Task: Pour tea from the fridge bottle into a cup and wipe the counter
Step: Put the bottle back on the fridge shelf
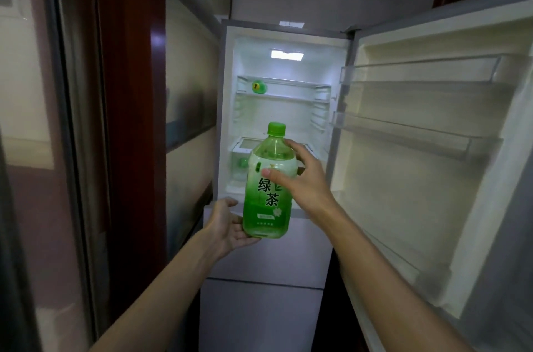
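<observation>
A large green tea bottle (266, 207) with a green cap and a green-and-white label is upright in front of the open fridge (288, 120). My right hand (302, 178) grips its upper body from the right, thumb across the label. My left hand (227, 224) cups its base from below and the left. The bottle holds pale green liquid nearly up to its shoulder. No cup or counter is in view.
The fridge door (432, 164) is swung open to the right, its shelves bare. A small green item (259, 87) sits on the top shelf; another greenish thing (240, 164) shows in the lower drawer. A dark red cabinet edge (129, 120) stands at left.
</observation>
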The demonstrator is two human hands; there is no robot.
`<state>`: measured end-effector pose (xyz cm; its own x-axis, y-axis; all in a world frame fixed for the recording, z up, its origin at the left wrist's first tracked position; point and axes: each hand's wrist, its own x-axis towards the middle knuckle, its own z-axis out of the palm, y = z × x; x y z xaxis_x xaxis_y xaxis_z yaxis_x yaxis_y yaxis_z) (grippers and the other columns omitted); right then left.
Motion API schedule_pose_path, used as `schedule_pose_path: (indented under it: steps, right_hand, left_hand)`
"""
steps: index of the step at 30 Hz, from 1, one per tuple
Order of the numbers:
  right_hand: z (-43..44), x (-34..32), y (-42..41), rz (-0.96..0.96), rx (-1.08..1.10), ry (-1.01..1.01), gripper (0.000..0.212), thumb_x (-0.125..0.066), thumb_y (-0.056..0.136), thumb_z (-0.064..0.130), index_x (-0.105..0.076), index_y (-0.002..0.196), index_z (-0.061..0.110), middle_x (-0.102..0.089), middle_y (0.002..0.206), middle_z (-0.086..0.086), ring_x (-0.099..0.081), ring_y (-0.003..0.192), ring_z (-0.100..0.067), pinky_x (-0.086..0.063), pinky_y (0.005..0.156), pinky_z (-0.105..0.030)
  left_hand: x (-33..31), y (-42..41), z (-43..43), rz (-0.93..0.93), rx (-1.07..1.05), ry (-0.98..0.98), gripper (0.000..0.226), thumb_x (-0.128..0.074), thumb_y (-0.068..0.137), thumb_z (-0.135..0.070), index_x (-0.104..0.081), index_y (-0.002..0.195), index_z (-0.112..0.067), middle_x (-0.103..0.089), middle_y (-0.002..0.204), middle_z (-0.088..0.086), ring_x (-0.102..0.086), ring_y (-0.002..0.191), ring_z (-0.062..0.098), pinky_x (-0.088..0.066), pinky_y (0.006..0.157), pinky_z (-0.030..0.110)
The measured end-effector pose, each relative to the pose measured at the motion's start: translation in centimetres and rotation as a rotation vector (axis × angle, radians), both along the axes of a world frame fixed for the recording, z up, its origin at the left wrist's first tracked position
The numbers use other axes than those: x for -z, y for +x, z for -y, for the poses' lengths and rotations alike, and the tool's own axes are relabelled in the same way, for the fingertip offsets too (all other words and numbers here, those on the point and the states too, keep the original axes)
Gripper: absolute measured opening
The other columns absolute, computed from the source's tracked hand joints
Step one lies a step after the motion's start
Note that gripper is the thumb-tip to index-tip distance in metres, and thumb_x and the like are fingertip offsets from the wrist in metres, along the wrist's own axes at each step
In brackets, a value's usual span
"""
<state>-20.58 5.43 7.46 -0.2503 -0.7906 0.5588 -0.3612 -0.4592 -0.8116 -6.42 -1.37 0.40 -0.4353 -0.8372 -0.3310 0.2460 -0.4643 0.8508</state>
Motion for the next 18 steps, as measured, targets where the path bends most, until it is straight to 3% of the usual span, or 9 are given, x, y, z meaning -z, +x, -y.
schedule_pose_path:
  steps: [7,15,18]
  right_hand:
    - [7.2,0.5,-2.9,0.005,-0.009,-0.004,0.063,-0.084,0.072,0.008,-0.056,0.127,0.021,-0.060,0.096,0.021,-0.063,0.078,0.014,-0.053,0.066,-0.011]
    - [18.5,0.9,-6.3,0.046,0.001,0.015,0.060,-0.084,0.073,0.011,-0.056,0.124,0.028,-0.062,0.097,0.019,-0.066,0.080,0.007,-0.057,0.068,-0.019]
    - [23.4,0.6,-7.8,0.051,0.022,0.019,0.059,-0.085,0.072,0.014,-0.056,0.119,0.034,-0.061,0.102,0.018,-0.067,0.086,-0.002,-0.059,0.073,-0.025]
  left_hand:
    - [0.3,-2.8,7.2,0.014,-0.034,0.006,0.054,-0.035,0.096,-0.028,-0.047,0.127,0.015,-0.062,0.107,0.029,-0.063,0.088,0.037,-0.053,0.073,0.046]
    - [0.6,-6.4,18.9,0.007,-0.013,0.027,0.058,-0.036,0.096,-0.030,-0.045,0.127,0.017,-0.059,0.117,0.033,-0.062,0.096,0.041,-0.053,0.070,0.046]
    - [0.4,-8.1,24.0,-0.002,0.004,0.033,0.059,-0.036,0.097,-0.031,-0.043,0.129,0.017,-0.059,0.118,0.033,-0.062,0.096,0.040,-0.053,0.066,0.045]
